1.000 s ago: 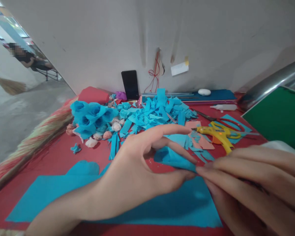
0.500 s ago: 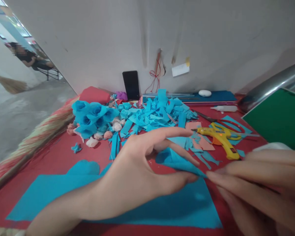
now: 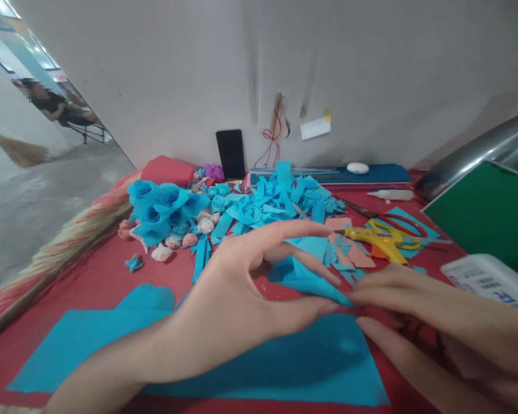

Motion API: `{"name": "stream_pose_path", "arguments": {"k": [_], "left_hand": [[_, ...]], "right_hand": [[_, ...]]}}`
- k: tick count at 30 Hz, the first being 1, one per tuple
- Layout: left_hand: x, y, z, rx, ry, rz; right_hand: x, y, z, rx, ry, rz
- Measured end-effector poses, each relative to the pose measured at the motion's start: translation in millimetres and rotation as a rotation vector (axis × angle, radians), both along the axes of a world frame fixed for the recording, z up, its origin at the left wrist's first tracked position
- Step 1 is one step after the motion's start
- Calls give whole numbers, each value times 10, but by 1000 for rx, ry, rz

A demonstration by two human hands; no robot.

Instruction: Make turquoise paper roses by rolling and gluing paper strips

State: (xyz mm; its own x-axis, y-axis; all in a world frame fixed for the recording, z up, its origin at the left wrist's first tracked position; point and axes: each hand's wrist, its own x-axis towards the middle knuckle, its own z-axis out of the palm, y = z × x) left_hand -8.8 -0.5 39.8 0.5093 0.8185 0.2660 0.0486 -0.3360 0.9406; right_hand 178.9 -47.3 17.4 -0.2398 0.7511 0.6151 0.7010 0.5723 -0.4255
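My left hand [image 3: 250, 287] pinches a curled piece of blue paper [image 3: 304, 282] between thumb and fingers, its narrow end pointing right. At that tip, the thumb and fingers of my right hand [image 3: 423, 316] close in on the paper. A dark shape shows within the right palm, too blurred to name. Beneath both hands lies a large flat blue sheet [image 3: 285, 368], with a rounded blue piece [image 3: 147, 296] at its far edge. A yellow glue gun [image 3: 382, 238] rests just beyond my right hand, beside red-handled scissors [image 3: 401, 221].
Blue paper flowers [image 3: 164, 207] and a heap of blue scraps [image 3: 280, 198] sit at the back of the red table [image 3: 159, 276]. A phone [image 3: 231, 154] leans on the wall. At right are a white box [image 3: 483, 276] and a green board [image 3: 483, 213]. A seated person [image 3: 54, 106] is far left.
My right hand has shifted slightly left and its fingers have changed position at the paper's tip, uncovering more of the white box. The curled paper and left hand moved slightly left.
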Motion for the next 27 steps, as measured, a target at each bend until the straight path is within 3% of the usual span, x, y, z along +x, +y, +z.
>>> {"name": "stream_pose_path", "arguments": {"k": [6,11,15,21,27], "left_hand": [[-6,-16,38,-35,-74,9],[4,-21,-10,-69,-111,60],[64,-24,-69,33,-107,-39],[88,-30,-77,141,-133,-26],[58,-44,-54,140,-98,-33]], "right_hand": [[-159,-39,-29,5,216,-232],[-245,-59,-10,-1,300,-299],[-273,-35,52,-67,330,-246],[-299,-14,44,-207,482,-29],[-267,-36,-5,-214,444,-36]]}}
